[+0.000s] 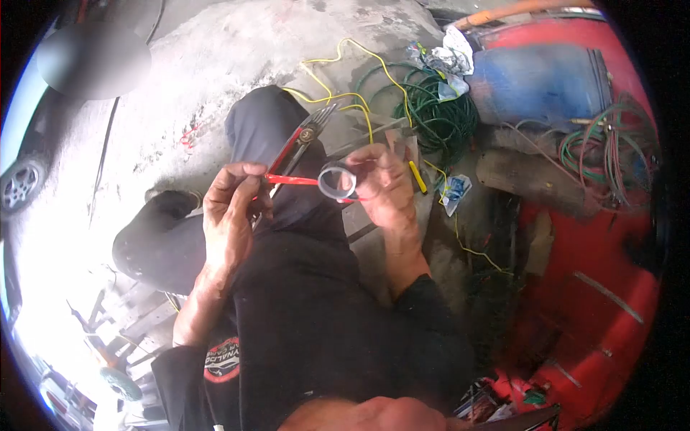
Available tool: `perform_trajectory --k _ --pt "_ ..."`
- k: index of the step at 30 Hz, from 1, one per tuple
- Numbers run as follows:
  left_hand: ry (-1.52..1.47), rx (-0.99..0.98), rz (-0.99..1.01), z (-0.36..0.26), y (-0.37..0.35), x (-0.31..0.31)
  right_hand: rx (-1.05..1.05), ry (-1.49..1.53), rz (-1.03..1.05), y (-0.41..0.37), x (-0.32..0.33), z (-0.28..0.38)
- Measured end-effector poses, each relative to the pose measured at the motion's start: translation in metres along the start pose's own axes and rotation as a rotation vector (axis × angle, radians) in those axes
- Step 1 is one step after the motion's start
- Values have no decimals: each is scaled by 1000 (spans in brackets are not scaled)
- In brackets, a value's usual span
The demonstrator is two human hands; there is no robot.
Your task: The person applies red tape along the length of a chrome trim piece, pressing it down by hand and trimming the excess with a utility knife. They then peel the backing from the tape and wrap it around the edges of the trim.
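Note:
A strip of red tape (293, 179) stretches taut between my two hands. My left hand (231, 200) pinches its left end between thumb and fingers. At the other end, my right hand (387, 188) is closed around the side of a tape roll (325, 191), whose pale round core faces me. Behind the strip, a bundle of thin grey and red strands (296, 144) slants over my dark-trousered leg (262, 118). Its upper end fans out into several grey tips, and its lower end passes behind my left hand.
Coiled green hose (445, 115) and a yellow cord (370, 118) lie on the concrete floor. A blue barrel (535, 85) stands at the upper right, near tangled hoses (611, 147). A yellow-handled tool (417, 177) lies right of my right hand. Red metal (596, 287) borders the right side.

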State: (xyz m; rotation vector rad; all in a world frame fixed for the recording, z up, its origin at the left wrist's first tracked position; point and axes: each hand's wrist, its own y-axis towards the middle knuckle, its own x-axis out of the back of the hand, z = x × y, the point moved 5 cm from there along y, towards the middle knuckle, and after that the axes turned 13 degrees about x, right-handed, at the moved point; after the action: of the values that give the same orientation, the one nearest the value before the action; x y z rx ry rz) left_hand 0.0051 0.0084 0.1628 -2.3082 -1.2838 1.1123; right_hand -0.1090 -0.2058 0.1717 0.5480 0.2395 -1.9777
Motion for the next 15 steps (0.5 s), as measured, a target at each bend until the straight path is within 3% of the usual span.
perform_trajectory --k 4,6,8,10,12,13,15 --pt "353 49 -67 -7 -5 5 -96 -141 -52 3 -1 9" --pt "433 142 158 -10 -10 15 -22 -164 -158 7 28 8" --pt "305 114 7 -15 -14 29 39 -77 -378 5 77 4" --pt "521 10 -250 -22 -13 79 106 -201 -505 1 127 11" --pt "451 -102 -270 -26 -14 115 263 -324 -637 -8 193 22" --pt "563 -172 -324 -34 -18 113 290 -362 -705 -14 228 28" --pt "517 -161 -370 -40 -26 108 362 -428 -838 -25 290 30"
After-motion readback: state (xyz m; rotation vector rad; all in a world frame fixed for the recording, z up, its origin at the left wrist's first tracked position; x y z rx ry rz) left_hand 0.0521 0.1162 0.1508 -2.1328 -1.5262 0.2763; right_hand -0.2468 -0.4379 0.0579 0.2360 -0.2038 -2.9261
